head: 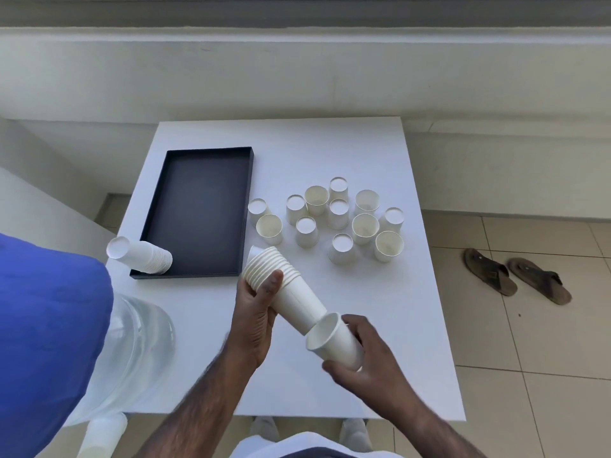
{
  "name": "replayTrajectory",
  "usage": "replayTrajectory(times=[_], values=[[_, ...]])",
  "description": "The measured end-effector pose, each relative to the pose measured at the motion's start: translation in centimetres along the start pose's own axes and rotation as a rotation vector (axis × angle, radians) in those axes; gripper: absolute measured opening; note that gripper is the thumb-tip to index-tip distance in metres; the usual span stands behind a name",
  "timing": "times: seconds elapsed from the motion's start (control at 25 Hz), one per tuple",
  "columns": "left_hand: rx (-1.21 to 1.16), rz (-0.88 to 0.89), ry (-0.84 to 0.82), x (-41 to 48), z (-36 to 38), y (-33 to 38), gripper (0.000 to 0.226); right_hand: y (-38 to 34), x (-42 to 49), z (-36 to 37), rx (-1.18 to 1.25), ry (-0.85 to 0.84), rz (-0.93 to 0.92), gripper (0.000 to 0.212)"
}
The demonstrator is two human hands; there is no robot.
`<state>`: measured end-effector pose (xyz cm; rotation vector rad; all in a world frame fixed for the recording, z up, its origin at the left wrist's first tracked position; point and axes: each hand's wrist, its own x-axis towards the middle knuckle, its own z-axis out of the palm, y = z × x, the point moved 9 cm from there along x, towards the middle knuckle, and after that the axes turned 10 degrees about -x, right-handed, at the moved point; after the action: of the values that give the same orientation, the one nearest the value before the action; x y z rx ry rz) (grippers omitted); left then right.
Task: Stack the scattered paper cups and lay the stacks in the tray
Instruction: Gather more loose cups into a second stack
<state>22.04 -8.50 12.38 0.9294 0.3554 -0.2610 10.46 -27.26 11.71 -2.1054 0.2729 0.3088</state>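
Observation:
My left hand [256, 312] grips a tilted stack of white paper cups [291, 289] near its rims, above the table's front middle. My right hand [360, 355] holds a single white cup [334, 340], its open mouth facing the stack's bottom end and almost touching it. Several loose white cups [334, 219] stand scattered on the table's right half, some upright, some upside down. A dark tray [198, 206] lies at the left. One finished stack of cups [142, 256] lies on its side in the tray's near left corner.
The white table [330, 147] stands on a tiled floor by a pale wall ledge. A large clear water bottle [132, 345] sits at the near left edge, beside a blue cloth shape [49, 325]. A pair of brown sandals [515, 279] lies on the floor at the right.

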Motion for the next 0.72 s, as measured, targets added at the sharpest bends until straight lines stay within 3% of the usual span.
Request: replayTrajectory(times=[0.2,0.36,0.48,0.6,0.72], values=[[0.210,0.007,-0.072,-1.1,1.5,-1.2,0.076,-4.2,2.5,0.3,0.062,0.035,-0.036,0.062],[0.367,-0.062,-0.188,-2.2,1.5,-2.8,0.085,-4.6,4.0,0.3,0.001,-0.004,-0.046,0.086],[0.512,-0.072,-0.270,-1.3,1.0,-2.9,0.083,-4.2,4.2,0.6,-0.028,-0.049,-0.073,0.091],[0.663,0.078,0.097,4.2,-3.4,-0.6,0.056,-3.1,4.1,0.2,-0.010,-0.028,-0.056,0.089],[1.105,0.152,0.315,10.1,-7.0,1.2,0.042,-2.0,3.8,-0.3,-0.015,-0.011,-0.035,0.089]])
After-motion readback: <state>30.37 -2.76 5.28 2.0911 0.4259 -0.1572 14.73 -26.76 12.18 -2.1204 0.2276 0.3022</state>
